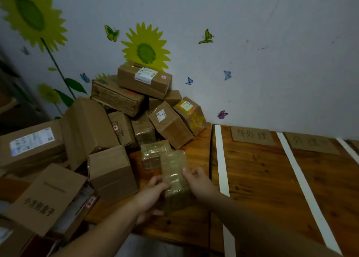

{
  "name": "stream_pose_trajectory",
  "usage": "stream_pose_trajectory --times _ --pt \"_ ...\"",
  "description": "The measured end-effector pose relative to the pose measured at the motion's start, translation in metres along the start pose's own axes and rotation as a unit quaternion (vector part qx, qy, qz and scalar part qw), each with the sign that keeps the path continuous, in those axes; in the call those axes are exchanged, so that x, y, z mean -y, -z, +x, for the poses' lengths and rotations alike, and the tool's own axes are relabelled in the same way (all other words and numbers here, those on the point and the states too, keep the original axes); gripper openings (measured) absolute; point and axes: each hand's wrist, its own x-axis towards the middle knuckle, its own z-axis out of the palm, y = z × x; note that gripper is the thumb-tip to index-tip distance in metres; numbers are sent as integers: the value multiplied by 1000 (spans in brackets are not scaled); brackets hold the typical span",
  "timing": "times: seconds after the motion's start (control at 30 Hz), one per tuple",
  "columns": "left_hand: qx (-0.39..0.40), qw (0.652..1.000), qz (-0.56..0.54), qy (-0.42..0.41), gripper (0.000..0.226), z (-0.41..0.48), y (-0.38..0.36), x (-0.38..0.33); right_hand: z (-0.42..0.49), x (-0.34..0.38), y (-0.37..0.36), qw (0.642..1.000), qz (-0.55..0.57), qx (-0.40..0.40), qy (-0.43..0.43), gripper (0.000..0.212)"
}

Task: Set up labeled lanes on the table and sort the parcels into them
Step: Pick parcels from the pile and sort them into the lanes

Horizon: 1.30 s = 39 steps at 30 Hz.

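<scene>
Both hands hold a small parcel (174, 171) wrapped in shiny clear tape, lifted just above the wooden table (258, 175). My left hand (153, 192) grips its left side, and my right hand (198, 181) grips its right side with the thumb on top. Behind it lies another taped parcel (152, 152). A pile of brown cardboard parcels (136, 101) leans against the wall at left. To the right, white tape strips (221, 159) (299, 179) mark lanes, with cardboard labels (252, 136) (310, 143) at their far ends.
Large cardboard boxes (46, 196) (31, 142) crowd the table's left side, one open box (110, 171) close to my left hand. A third white strip (349, 150) shows at the far right. The wall with sunflower stickers (145, 49) bounds the table at the back.
</scene>
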Motion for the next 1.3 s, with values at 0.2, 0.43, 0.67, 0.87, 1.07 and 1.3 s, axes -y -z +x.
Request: stream_pose_trajectory --times 0.2,0.43,0.67,0.87,1.07,1.3 --pt "-64 979 -34 -190 41 -25 -21 -45 -23 29 42 990 39 6 132 38" --pt "-47 985 -5 -164 47 -50 -64 -76 -56 66 88 976 -127 6 176 97" --pt "36 965 -82 -246 56 -69 -89 -97 -83 71 125 965 147 44 215 37" --pt "103 951 -111 -268 67 -81 -88 -118 -91 76 132 965 127 40 226 38" --pt "116 972 -27 -203 51 -67 -84 -126 -95 75 126 982 70 -34 171 36" --pt "101 984 -22 -142 53 -29 -121 -99 -103 28 131 980 80 -100 151 45"
